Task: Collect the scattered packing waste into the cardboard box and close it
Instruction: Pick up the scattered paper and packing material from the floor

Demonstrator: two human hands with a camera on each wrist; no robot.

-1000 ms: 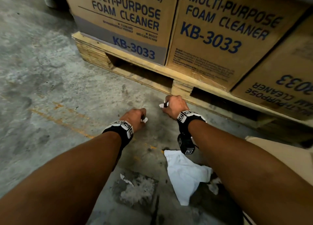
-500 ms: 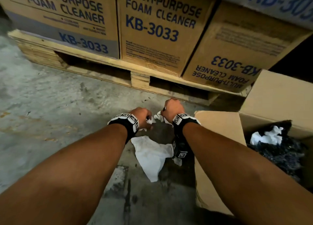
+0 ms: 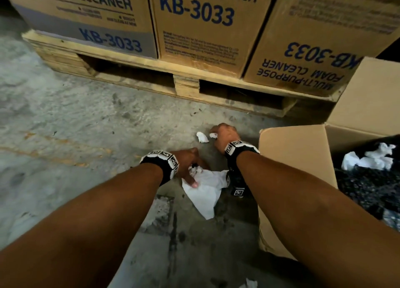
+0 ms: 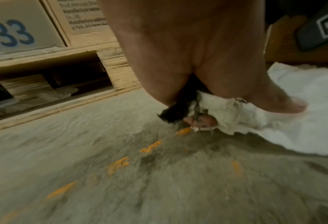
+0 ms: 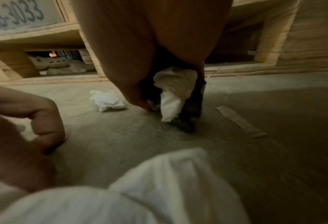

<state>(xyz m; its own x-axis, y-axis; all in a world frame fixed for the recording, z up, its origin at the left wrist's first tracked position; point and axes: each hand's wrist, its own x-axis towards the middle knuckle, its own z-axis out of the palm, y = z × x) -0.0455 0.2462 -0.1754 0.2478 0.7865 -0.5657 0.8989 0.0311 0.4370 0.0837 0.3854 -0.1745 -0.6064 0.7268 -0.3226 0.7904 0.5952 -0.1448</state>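
My left hand grips a small bundle of crumpled white paper and black scrap, and its thumb presses on a large white paper sheet lying on the concrete floor. My right hand, farther forward, holds a white paper wad with a dark scrap in its curled fingers. A loose crumpled paper wad lies on the floor just left of that hand. The open cardboard box stands at the right, its near flap folded out, with white paper and dark shredded waste inside.
A wooden pallet loaded with foam cleaner cartons runs across the far side. A strip of tape lies on the floor right of my right hand. Another white scrap lies at the bottom edge.
My left hand has dropped back onto the large white sheet. My right hand has reached forward, close to the loose wad. The view has shifted, showing more of the box.
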